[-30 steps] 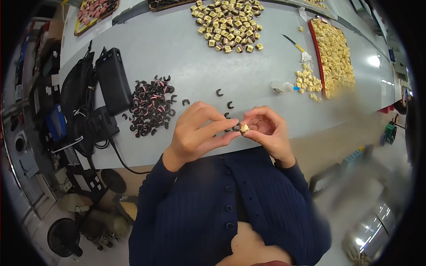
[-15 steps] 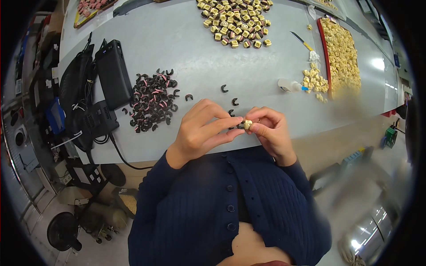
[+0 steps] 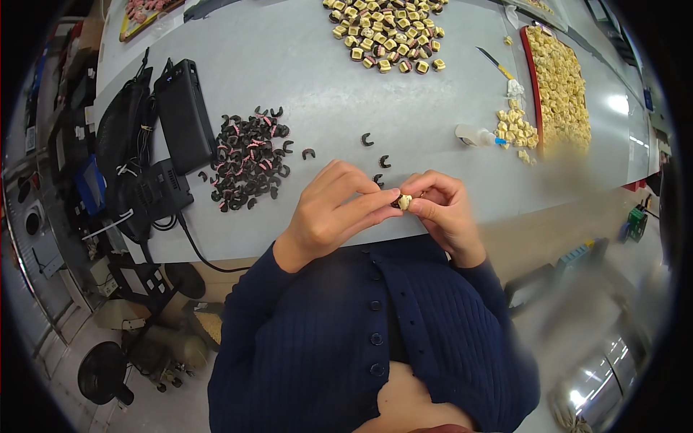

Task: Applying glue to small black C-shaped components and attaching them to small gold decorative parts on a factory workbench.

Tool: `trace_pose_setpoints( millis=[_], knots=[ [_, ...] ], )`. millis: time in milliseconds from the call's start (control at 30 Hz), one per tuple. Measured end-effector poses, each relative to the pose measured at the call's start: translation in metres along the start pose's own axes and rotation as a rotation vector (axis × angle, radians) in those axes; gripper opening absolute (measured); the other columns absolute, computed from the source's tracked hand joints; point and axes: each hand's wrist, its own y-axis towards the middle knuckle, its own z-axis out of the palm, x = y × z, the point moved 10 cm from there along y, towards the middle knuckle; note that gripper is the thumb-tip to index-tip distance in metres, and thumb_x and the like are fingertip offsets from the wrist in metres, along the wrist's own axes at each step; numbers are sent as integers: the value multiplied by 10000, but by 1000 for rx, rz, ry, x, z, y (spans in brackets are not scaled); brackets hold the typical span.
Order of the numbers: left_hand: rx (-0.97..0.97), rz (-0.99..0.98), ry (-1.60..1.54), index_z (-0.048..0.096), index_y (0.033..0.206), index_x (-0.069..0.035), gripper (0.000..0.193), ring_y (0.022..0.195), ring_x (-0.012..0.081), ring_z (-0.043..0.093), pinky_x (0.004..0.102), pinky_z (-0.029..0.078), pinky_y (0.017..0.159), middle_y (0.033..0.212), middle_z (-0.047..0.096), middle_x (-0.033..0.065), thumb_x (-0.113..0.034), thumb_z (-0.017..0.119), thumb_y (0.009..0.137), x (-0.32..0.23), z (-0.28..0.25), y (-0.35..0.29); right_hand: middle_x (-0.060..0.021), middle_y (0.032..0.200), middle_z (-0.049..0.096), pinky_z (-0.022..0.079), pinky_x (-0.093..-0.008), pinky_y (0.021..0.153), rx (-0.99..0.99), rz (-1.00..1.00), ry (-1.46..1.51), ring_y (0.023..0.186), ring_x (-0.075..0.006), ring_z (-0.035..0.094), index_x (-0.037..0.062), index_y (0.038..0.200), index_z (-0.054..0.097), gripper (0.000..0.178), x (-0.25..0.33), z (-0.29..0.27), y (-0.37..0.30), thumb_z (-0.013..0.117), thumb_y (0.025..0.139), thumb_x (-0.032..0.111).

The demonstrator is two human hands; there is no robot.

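Note:
My right hand point(image 3: 449, 215) pinches a small cream-coloured moulded piece point(image 3: 406, 203) between thumb and fingertips. Against its left side, the fingers of my left hand point(image 3: 325, 213) press a black C-shaped piece point(image 3: 395, 203), mostly covered by the fingertips. Both hands meet above the table's near edge. Just beyond them lie a few loose black C-shaped pieces point(image 3: 384, 162) in a rough line. Left of my left hand spreads a heap of similar black pieces point(image 3: 249, 166), some with pink parts. At the far middle is a pile of cream pieces joined with dark ones point(image 3: 393, 36).
To the right, a small bottle with a blue tip point(image 3: 473, 136) lies beside loose cream pieces point(image 3: 516, 130). Behind are a knife point(image 3: 497, 63) and a red-rimmed tray point(image 3: 533, 86) full of cream pieces. Black boxy devices point(image 3: 184, 119) with cables occupy the left side.
The black piece at my left fingertips now sits closer against the cream piece, which has turned slightly. My hands stay nearly in place; the whole view has shifted a little.

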Motion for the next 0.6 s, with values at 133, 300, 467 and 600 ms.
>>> trace_pose_setpoints(
  millis=[133, 300, 467, 600],
  knots=[
    [-19, -1, -20, 729, 899, -38, 359, 647, 191, 535, 302, 428, 537, 746, 585, 33, -84, 845, 561, -1, 1, -4, -116, 976, 629, 499, -290, 837, -22, 145, 24, 923, -172, 615, -49, 1036, 599, 233, -13, -1, -4, 682, 830, 21],
    [-15, -17, -97, 732, 887, -46, 352, 658, 181, 520, 294, 420, 548, 749, 578, 16, -105, 843, 558, -3, 6, -13, -141, 1067, 643, 498, -326, 904, 105, 204, 143, 1010, -198, 623, -75, 1103, 601, 288, -23, -2, -10, 671, 832, -10],
    [-2, -36, -37, 731, 897, -56, 364, 697, 190, 533, 294, 427, 563, 770, 584, 17, -112, 841, 554, -4, 1, -12, -155, 1061, 636, 494, -320, 899, 130, 159, 137, 997, -201, 619, -82, 1114, 608, 308, -18, 6, -10, 677, 825, 0],
    [-55, -142, 211, 714, 947, -75, 327, 725, 191, 554, 308, 440, 607, 807, 601, 16, -85, 807, 633, 16, -32, -19, -151, 1007, 631, 493, -318, 857, -24, -21, -246, 936, -205, 619, -80, 1067, 629, 234, 5, -10, -8, 633, 851, 11]
  ],
)
